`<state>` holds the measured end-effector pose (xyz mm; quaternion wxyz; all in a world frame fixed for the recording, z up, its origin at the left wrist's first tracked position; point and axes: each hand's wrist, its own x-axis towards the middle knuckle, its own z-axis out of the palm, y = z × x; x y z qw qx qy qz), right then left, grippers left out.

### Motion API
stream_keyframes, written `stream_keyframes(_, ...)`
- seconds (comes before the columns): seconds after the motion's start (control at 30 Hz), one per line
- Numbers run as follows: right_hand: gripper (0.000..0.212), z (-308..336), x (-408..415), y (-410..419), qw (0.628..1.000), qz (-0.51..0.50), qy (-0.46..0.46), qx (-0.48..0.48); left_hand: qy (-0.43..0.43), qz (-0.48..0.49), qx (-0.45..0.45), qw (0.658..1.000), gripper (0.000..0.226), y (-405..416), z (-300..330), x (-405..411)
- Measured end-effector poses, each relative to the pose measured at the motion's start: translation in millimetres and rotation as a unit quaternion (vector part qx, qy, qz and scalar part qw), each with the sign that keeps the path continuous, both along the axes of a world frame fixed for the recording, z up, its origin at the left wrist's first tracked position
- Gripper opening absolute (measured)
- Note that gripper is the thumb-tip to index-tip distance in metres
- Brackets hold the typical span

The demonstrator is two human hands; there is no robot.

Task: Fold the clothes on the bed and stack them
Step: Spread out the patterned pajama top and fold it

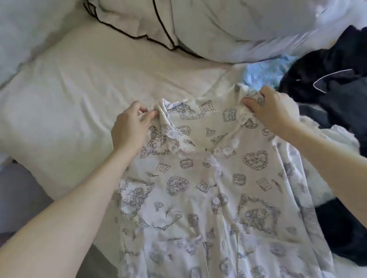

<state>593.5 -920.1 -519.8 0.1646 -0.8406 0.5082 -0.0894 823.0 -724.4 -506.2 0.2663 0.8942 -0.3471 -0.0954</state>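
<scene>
Pyjama shirt [209, 194], white cotton w/ a grey-blue line print of hearts, bows and books, is lying front-up in the centre and lower centre of the frame, spreading out over the bed [167, 65]. Its button placket is running down the middle, buttons showing white, and its lace-edged collar is sitting at the top, approx mid-frame. The lower hem is running out of the bottom edge.

Left hand [128, 125] is reaching in from the lower left; its grip is closing on the left shoulder of the shirt, thumb and fingers pinching a bunch of fabric beside the collar. Right hand [267, 108] is coming in from the lower right, thumb and fingers curling round the right shoulder and pinching cloth there too. Both shoulders are being held slightly raised, so the fabric btwn the hands is stretching taut.

Cream pillow [55, 105] is lying at centre left, partly under the shirt's left edge. White pillow w/ black piping [136, 13] is sitting at top centre, and a rumpled white duvet [264, 2] is filling the upper right. Light blue printed garment [265, 73] is peeking out just above the right hand. Pile of dark navy clothes [346, 83] w/ thin white piping is heaping at the right edge, touching the shirt's right side.
</scene>
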Motion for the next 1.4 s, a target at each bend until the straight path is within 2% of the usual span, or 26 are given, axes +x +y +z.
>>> stream_keyframes(0.2, 0.042, -61, 15, -22, 0.997, -0.037, 0.046, 0.043, 0.044, -0.027, 0.050, 0.997, 0.038, -33, -70, 10)
stream_keyframes(0.3, 0.044, -68, 20, 2, 0.998, -0.035, 0.053, 0.002, 0.050, -0.036, 0.085, 0.994, 0.042, -9, -84, 19)
stream_keyframes(0.4, 0.042, -69, 26, 62, 0.995, 0.077, 0.014, -0.063, 0.029, -0.006, 0.073, 0.997, 0.037, 43, -92, 29)
stream_keyframes(0.5, 0.043, -73, 36, 139, 0.982, 0.189, 0.001, -0.018, 0.040, 0.072, 0.047, 0.996, 0.036, 105, -97, 40)
stream_keyframes(0.53, 0.045, -76, 41, 163, 0.977, 0.215, 0.007, 0.014, 0.067, 0.108, 0.044, 0.991, 0.035, 123, -99, 41)
stream_keyframes(0.6, 0.050, -83, 53, 204, 0.967, 0.246, 0.020, 0.069, 0.173, 0.174, 0.038, 0.969, 0.033, 154, -104, 37)
stream_keyframes(0.7, 0.058, -99, 66, 246, 0.962, 0.235, 0.073, 0.118, 0.332, 0.208, 0.007, 0.920, 0.019, 184, -110, 20)
stream_keyframes(0.8, 0.063, -118, 66, 263, 0.961, 0.205, 0.125, 0.141, 0.393, 0.214, -0.029, 0.894, 0.008, 200, -114, 5)
stream_keyframes(0.9, 0.065, -129, 62, 265, 0.956, 0.214, 0.165, 0.119, 0.475, 0.218, -0.067, 0.850, 0.014, 216, -118, -4)
stream_keyframes(1.0, 0.065, -132, 65, 264, 0.952, 0.213, 0.191, 0.112, 0.518, 0.184, -0.044, 0.834, 0.013, 227, -121, -8)
stream_keyframes(1.1, 0.066, -130, 70, 266, 0.949, 0.207, 0.206, 0.120, 0.525, 0.190, -0.039, 0.829, 0.006, 227, -121, -3)
stream_keyframes(1.2, 0.065, -124, 71, 267, 0.948, 0.206, 0.214, 0.114, 0.525, 0.230, -0.043, 0.819, 0.009, 228, -117, 7)
stream_keyframes(1.27, 0.064, -119, 72, 266, 0.947, 0.206, 0.218, 0.113, 0.446, 0.220, -0.025, 0.867, 0.012, 235, -111, 20)
stream_keyframes(1.33, 0.063, -115, 74, 264, 0.946, 0.206, 0.218, 0.122, 0.325, 0.231, -0.051, 0.916, 0.012, 243, -99, 43)
stream_keyframes(1.4, 0.063, -111, 76, 263, 0.944, 0.203, 0.222, 0.138, 0.232, 0.273, -0.106, 0.928, 0.009, 251, -77, 76)
